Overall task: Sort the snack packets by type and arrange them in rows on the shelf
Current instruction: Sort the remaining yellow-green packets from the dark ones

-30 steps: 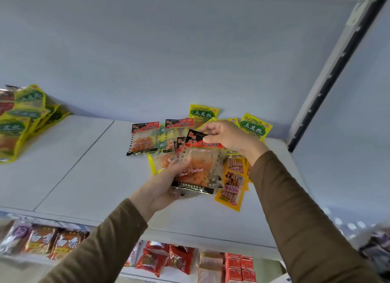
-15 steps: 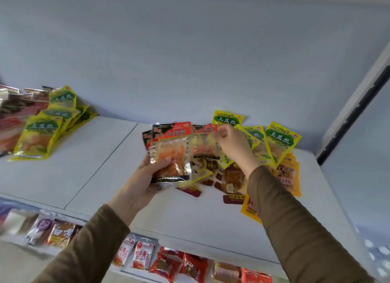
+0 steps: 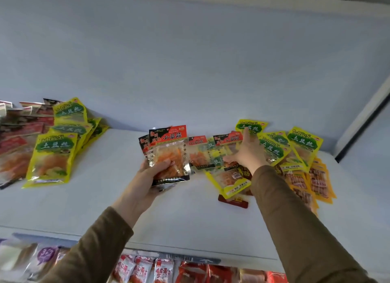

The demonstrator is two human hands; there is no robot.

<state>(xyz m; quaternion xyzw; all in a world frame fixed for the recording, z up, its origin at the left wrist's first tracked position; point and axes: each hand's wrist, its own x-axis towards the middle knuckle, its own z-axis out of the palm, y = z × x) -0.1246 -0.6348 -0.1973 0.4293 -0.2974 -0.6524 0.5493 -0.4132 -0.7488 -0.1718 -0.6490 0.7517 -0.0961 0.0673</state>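
My left hand [image 3: 150,177] grips a small stack of red-topped clear packets [image 3: 168,154], held upright above the white shelf [image 3: 88,198]. My right hand [image 3: 247,154] reaches into the mixed pile with fingers spread, resting on a red-topped packet [image 3: 229,139] that lies among yellow-green packets [image 3: 304,147]. Another red-topped packet [image 3: 197,154] lies between the two hands. Orange packets [image 3: 318,181] lie at the pile's right edge, partly under the yellow ones.
At the shelf's left, yellow-green packets [image 3: 52,156] lie in a row beside red packets [image 3: 14,156]. A lower shelf holds red and pale packets [image 3: 145,270]. A wall rises behind, and a dark upright rail [image 3: 363,126] bounds the right side.
My left hand has kept the red-topped stack, now nearer the shelf's middle. My right hand let go of that stack, moved back into the pile and opened out flat over it.
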